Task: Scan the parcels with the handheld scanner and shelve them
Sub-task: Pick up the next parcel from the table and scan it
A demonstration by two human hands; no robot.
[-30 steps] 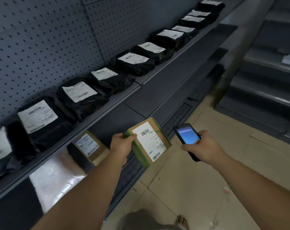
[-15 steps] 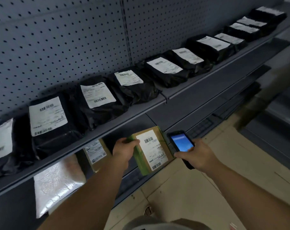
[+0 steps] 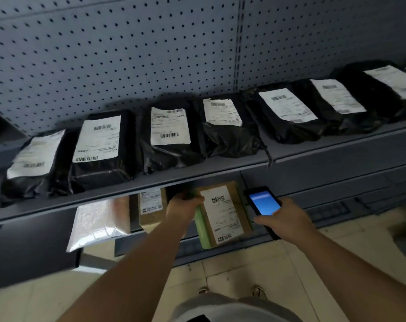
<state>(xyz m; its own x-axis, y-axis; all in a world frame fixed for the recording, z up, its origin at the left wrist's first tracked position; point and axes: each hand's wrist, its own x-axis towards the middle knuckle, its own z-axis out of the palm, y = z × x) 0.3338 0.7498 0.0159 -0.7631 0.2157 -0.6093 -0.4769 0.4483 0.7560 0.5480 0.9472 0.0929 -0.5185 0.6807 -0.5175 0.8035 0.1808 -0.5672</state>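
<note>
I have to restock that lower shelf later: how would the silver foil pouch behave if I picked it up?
The silver foil pouch looks creased and flat, so it is probably floppy and light. Its glossy skin may be slippery. One corner overhangs the lower shelf, so a nudge could likely slide it off.

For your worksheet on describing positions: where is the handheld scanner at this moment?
In the head view, the handheld scanner is lower right of centre, gripped by the right hand, just right of the cardboard parcel held by the left hand.
</note>
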